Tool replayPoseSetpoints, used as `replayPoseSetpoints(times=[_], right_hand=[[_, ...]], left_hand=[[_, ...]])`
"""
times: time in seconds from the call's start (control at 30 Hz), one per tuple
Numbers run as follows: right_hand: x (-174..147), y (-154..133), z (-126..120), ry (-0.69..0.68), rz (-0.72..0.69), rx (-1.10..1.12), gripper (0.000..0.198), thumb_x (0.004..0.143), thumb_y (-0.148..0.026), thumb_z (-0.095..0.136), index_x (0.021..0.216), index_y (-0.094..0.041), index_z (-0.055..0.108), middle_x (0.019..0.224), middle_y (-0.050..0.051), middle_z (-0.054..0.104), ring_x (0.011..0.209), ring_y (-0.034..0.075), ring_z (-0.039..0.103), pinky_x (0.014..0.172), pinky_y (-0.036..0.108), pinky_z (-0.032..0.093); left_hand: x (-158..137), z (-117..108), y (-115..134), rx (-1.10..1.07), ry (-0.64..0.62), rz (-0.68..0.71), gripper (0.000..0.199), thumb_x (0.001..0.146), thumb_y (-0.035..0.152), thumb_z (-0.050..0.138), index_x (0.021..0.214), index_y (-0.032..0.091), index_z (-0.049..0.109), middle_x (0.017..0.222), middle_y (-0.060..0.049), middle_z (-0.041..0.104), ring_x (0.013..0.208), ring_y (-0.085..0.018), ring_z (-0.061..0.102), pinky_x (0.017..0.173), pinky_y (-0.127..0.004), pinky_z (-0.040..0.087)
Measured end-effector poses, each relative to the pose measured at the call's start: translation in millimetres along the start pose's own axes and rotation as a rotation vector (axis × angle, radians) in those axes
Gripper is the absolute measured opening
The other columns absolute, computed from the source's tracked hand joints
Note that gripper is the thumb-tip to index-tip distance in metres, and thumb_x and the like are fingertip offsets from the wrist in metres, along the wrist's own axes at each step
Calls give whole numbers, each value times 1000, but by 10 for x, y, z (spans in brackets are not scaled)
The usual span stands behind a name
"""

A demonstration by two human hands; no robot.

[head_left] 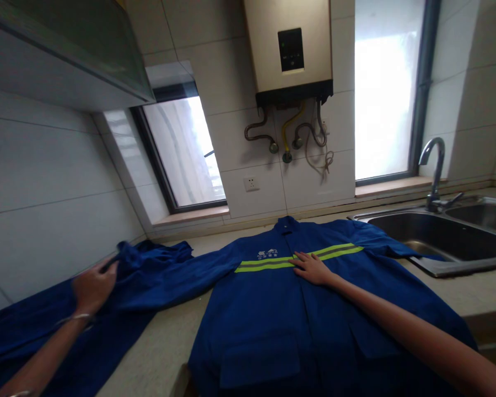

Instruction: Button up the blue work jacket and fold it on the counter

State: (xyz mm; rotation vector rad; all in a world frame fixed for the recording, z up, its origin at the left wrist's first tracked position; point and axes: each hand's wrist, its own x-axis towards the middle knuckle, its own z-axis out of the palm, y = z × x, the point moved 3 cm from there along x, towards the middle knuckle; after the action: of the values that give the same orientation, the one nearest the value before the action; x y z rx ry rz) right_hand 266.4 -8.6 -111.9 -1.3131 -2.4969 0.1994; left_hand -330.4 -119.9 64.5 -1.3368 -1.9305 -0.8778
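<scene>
A blue work jacket (260, 314) lies front up on the counter, its collar toward the wall. A yellow-green reflective band with a grey stripe crosses its chest, below a white printed logo. My right hand (312, 268) rests on this band near the front placket, fingers spread. Off to the left, my left hand (94, 286) is closed on the end of the jacket's sleeve, lifting it a little; the cuff is slightly blurred. Beneath that sleeve is more blue cloth (28, 314), spread along the left wall; its full shape is hidden.
A steel double sink (438, 270) with a tall faucet (434, 171) is set into the counter (157, 353) at the right. Overhead hangs a water heater (268, 49) with pipes below. A wall cabinet (66, 49) juts out at upper left. Two windows flank the heater.
</scene>
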Motion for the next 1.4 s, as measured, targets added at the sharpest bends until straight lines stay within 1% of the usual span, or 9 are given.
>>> replayPoseSetpoints(times=[0.07,0.2,0.27,0.37,0.63,0.77,1.03,1.17,1.4], right_hand=[[-4,-3,2,0,0,-1,52,87,-54,31,135,-34,37,146,5,24,132,27,23,104,50,14],[-8,-11,0,-4,3,-13,51,88,-53,30,134,-34,38,147,4,24,132,26,23,104,49,13],[-11,-15,-7,-7,5,-20,51,88,-53,29,135,-34,38,147,4,23,132,26,23,104,49,13],[-16,-24,-20,-12,1,-21,51,88,-53,29,135,-35,37,147,3,22,133,26,23,104,49,14],[-22,-12,-6,15,5,5,50,88,-52,32,134,-34,39,146,4,25,132,27,24,104,51,14],[-40,-62,-91,62,-5,119,55,84,-49,44,135,-29,39,144,7,29,131,28,28,105,51,16],[-46,-595,-245,208,-270,736,87,70,-44,67,142,-28,21,144,7,30,129,22,32,99,37,37],[9,-525,-214,292,-178,944,90,69,-40,68,142,-32,16,146,7,25,125,22,38,89,34,45],[55,-407,-333,238,-212,984,43,69,-40,67,106,-19,64,107,5,64,102,22,57,87,35,46]], left_hand=[[-138,37,725,-68,-36,254,36,84,34,45,111,16,59,80,1,69,68,-15,61,63,-22,46],[-904,-30,2125,-261,-93,1111,34,89,15,37,117,15,56,115,-8,62,102,-17,59,87,-28,48],[-1358,-101,2537,-268,-81,1384,34,89,11,37,118,14,54,113,-11,62,107,-18,57,90,-32,48],[-1819,-153,2805,-247,-91,1539,31,89,11,40,116,11,54,109,-13,63,105,-21,58,86,-34,51],[-1904,-43,2683,-434,-221,1334,31,89,14,40,118,12,52,104,-12,65,99,-20,61,81,-32,54],[-1846,9,2685,-644,-439,940,31,87,25,48,116,17,56,101,-9,67,90,-18,64,79,-30,53],[-1430,112,3270,-1052,-513,149,29,81,37,55,102,21,67,102,-5,68,94,-23,63,86,-35,49],[-1489,216,3503,-1201,-717,164,28,79,35,57,100,20,68,101,-5,69,92,-22,63,83,-33,49],[-1605,323,3523,-1219,-864,263,25,78,34,58,96,20,70,96,-4,70,88,-22,63,81,-32,49]])
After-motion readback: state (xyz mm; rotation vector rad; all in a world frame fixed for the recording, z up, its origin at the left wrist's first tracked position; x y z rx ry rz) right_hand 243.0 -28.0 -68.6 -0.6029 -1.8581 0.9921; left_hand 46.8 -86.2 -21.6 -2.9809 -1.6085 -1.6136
